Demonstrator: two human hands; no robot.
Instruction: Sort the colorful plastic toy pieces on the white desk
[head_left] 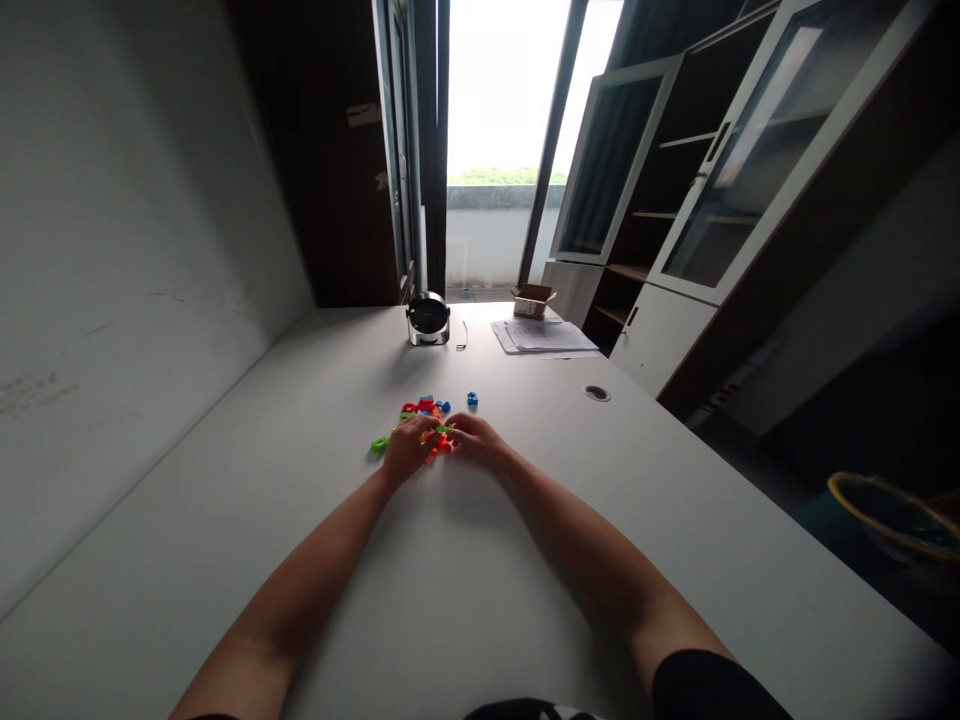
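Pale grey wall (112, 250) takes up the whole left side of my feed, then there's a dark wood panel (322, 150) and a bright open doorway (502, 100) at top center, with a concrete balcony wall (504, 197) and some greenery past it. A long white desk (225, 540) runs up the middle.

Working across the desk from the left, a lime green plastic piece (379, 444) sits just off the left hand (409, 450). That hand is curled down at the near edge of a small pile of colorful plastic pieces (427, 420), mostly red, orange, green and blue, in the middle of the frame. The right hand (476, 440) comes in from the other side, its fingers (457, 425) almost meeting the left hand's over the pile. Can't tell from here if either one is pinching a piece. A lone blue piece (472, 398) sits just past them.

Further up are a round black and silver desk gadget (428, 320), a small cardboard box (534, 300) and a stack of papers (544, 337). Glass-door cabinets (720, 150) fill the upper right, with a round basket (892, 515) at lower right.
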